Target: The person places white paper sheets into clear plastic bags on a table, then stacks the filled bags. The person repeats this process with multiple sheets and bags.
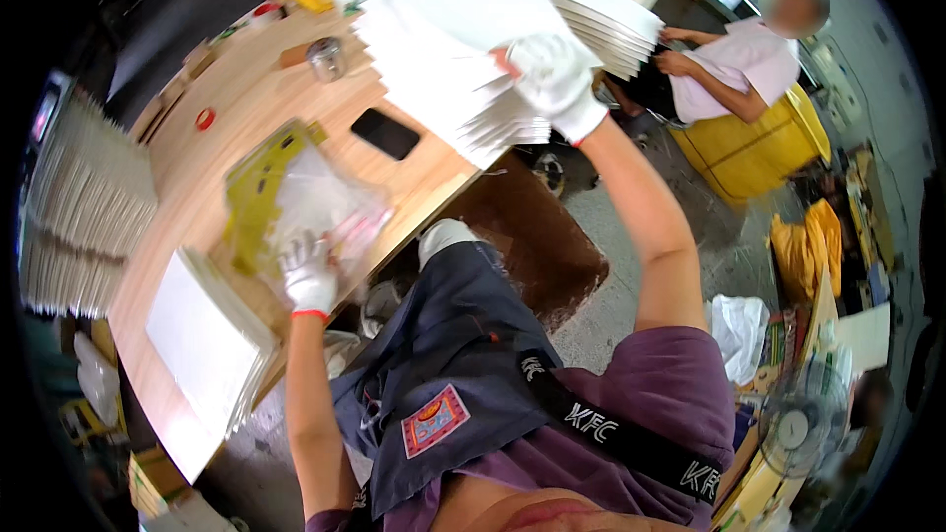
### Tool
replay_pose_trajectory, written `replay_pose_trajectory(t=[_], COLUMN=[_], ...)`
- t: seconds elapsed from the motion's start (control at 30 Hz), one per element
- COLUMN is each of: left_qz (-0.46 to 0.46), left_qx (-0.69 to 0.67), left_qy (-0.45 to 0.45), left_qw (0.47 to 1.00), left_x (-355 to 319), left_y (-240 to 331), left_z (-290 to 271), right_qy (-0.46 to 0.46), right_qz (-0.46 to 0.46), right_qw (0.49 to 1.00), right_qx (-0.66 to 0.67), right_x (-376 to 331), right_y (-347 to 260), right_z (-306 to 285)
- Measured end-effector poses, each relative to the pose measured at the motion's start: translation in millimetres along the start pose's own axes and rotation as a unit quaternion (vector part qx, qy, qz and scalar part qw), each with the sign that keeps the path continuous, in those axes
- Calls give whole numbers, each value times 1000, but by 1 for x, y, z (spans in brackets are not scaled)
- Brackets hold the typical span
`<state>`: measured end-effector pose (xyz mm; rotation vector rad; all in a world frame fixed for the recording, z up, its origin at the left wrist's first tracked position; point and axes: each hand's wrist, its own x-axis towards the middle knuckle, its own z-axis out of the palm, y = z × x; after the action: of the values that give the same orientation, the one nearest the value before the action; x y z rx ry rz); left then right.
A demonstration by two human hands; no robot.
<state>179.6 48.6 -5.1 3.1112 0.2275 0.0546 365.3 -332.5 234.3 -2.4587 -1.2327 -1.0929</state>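
My left hand (310, 271), in a white glove with a red cuff, lies with fingers spread on a crumpled clear plastic bag (340, 207). The bag overlaps a yellow-green sheet (258, 187) with dark marks on the wooden table. My right hand (554, 79), gloved alike, is at the right side of a tall, stepped stack of white sheets (448, 25). Its fingers look curled in over the upper sheets, and a bare fingertip shows. What lies between those fingers is hidden.
A black phone (385, 134), a metal can (326, 59) and a red tape ring (205, 119) are on the table (197, 187). White sheets (207, 335) lie near left; tall stacks (94, 187) stand beyond. A brown bin (537, 246) is below. A person (734, 64) sits at right.
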Motion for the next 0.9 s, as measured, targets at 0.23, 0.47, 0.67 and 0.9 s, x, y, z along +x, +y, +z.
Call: replay_pose_trajectory(t=[0.23, 0.47, 0.67, 0.9], left_qz=[-42, -52, -50, -34], left_qx=[-6, -7, -58, -194], left_qy=[-72, -11, 71, 91], left_qw=[997, 999, 994, 976], left_x=[-8, -21, -33, -38], left_y=[7, 15, 1, -23], left_z=[-33, -39, -27, -19], right_qy=[7, 28, 165, 64], right_qz=[155, 583, 593, 442], right_qw=[973, 404, 451, 449], right_qx=[173, 704, 646, 774], right_x=[-92, -81, -55, -89], right_y=[-55, 11, 7, -47], right_z=[-23, 15, 8, -17])
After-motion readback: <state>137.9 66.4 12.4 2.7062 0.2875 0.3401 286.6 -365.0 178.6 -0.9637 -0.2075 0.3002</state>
